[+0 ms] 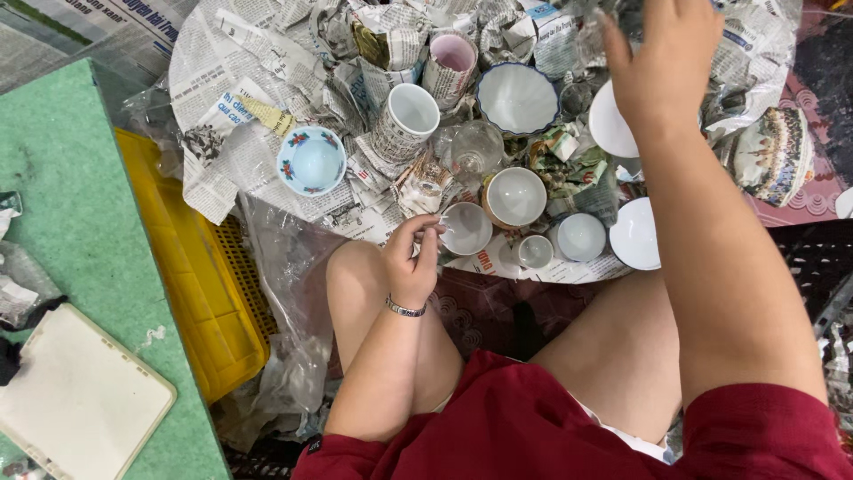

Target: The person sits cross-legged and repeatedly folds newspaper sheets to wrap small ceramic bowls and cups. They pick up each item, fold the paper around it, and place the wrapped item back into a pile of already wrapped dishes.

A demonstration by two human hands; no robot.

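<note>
- Pinching the near rim of a small white cup (pixel 466 228) between thumb and fingertips: left hand (pixel 410 267), fingers nearly closed on the rim, wrist resting over the left knee.
- Located at the near edge of the newspaper spread (pixel 222 80), just beside a larger white cup with a gold-brown outside (pixel 514 197).
- Reaching toward the far edge of the spread: right hand (pixel 662 53), fingers loosely spread above crumpled paper and a white dish (pixel 609 124); whether anything is held cannot be told, since the fingertips run out at the top of the view.
- Judged handling of the small white cup: light, rigid, glazed and therefore slippery; brittle, likely to chip if knocked against neighbouring ware.
- Judged best hold: thumb inside and fingers outside the rim, or a wrap round the whole body; no handle visible.
- Crowded nearby: a tiny cup (pixel 535 252), a pale blue-white cup (pixel 581 236), a white saucer (pixel 636 234).
- Further left on the spread: a floral-rimmed bowl (pixel 311 161), well apart from the held cup.
</note>
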